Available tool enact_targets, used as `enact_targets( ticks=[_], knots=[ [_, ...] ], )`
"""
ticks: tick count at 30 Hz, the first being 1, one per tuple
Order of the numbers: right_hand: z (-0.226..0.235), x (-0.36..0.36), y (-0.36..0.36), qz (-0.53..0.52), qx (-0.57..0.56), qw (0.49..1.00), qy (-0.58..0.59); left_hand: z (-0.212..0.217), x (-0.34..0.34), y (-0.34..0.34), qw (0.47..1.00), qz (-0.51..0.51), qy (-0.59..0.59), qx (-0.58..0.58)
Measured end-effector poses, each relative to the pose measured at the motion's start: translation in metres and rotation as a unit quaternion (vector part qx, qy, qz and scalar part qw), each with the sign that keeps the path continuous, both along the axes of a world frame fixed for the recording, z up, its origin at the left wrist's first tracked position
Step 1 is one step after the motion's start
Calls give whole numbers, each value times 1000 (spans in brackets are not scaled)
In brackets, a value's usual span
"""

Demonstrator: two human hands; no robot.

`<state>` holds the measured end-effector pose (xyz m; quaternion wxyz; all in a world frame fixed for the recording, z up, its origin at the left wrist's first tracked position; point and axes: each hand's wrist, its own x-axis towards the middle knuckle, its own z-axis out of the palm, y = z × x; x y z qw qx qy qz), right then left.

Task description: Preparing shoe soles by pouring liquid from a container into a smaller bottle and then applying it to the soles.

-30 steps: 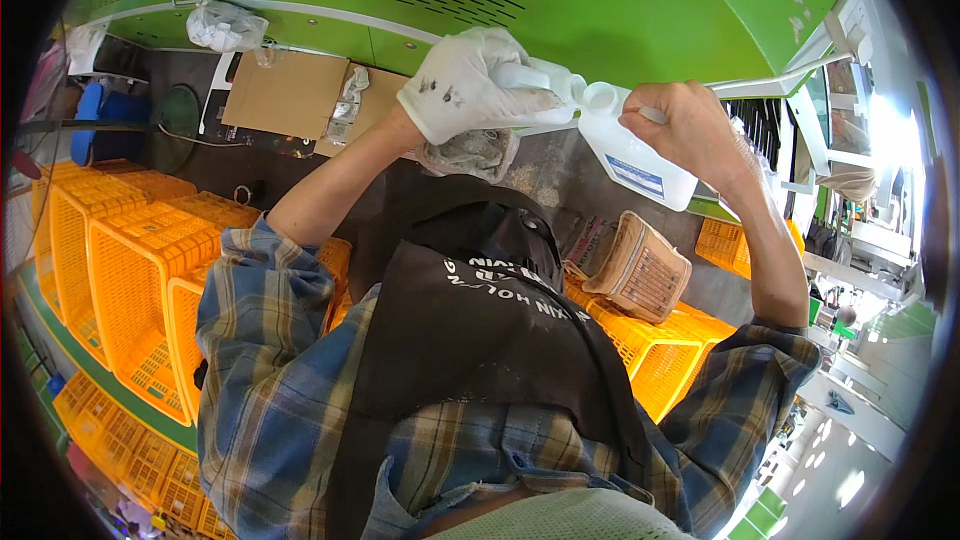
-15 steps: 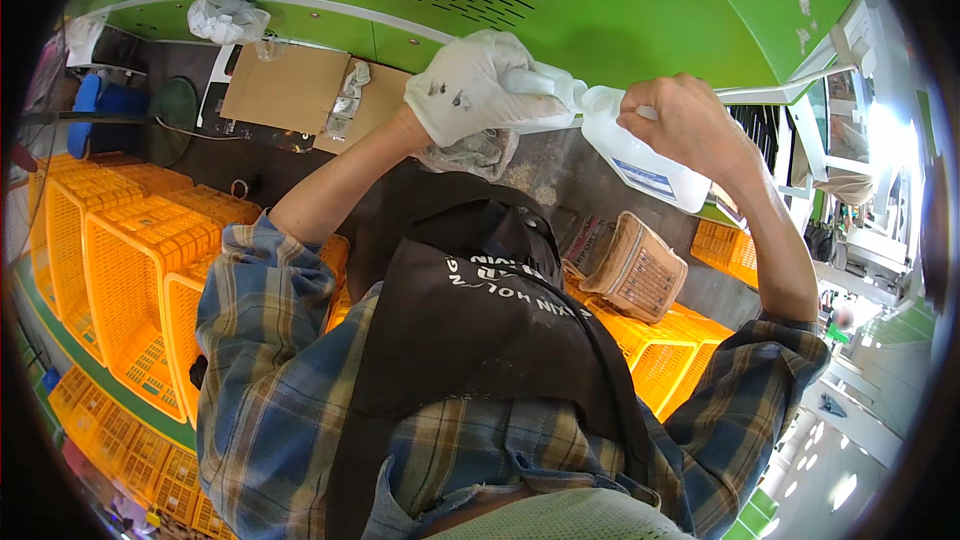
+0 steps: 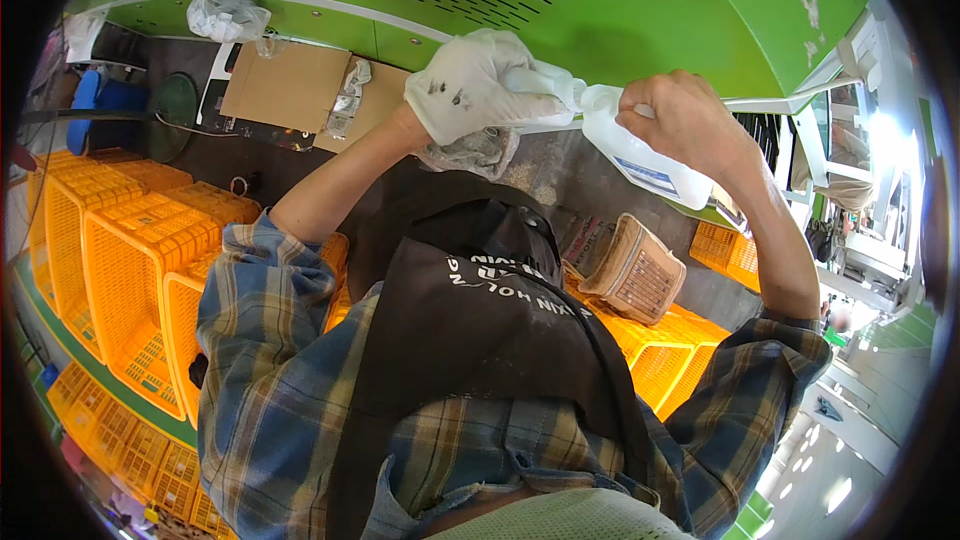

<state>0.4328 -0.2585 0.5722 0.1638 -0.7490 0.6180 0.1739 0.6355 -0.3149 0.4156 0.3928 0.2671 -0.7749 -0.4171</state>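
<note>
My left hand (image 3: 475, 85), in a stained white glove, is closed around a small translucent white bottle (image 3: 549, 90) lying on its side, its neck toward the right. My bare right hand (image 3: 682, 122) grips the handle of a larger white jug (image 3: 640, 162) with a blue-and-white label. The jug is tilted, its mouth meeting the neck of the small bottle or just beside it; I cannot tell whether they touch. Any liquid passing between them is not visible. Both hands are up in front of a green machine panel (image 3: 640, 0).
Stacked orange plastic crates (image 3: 130, 270) fill the left side, with more crates (image 3: 655, 350) at the lower right. A woven basket (image 3: 640, 275) rests on those. Flattened cardboard (image 3: 285, 90) and a crumpled plastic bag (image 3: 228, 17) are along the machine. A blue drum (image 3: 118, 112) stands far left.
Almost nothing differs. The jug and my right hand have shifted very slightly; the small bottle stays in my left hand.
</note>
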Motion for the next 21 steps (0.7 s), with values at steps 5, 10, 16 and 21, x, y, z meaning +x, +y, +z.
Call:
enact_targets(
  ticks=[5, 10, 16, 21],
  knots=[
    [0, -1, 0, -8, 3, 1000, 7, 4, 0, 0, 999, -10, -30, 23],
    [1, 0, -3, -10, 13, 1000, 7, -2, 0, -1, 1000, -4, -12, 20],
    [3, 1, -5, -6, 15, 1000, 11, -4, -2, -3, 1000, -1, -14, 2],
    [2, -2, -6, -4, 14, 1000, 9, -3, -2, -4, 1000, -5, -15, 7]
  ],
)
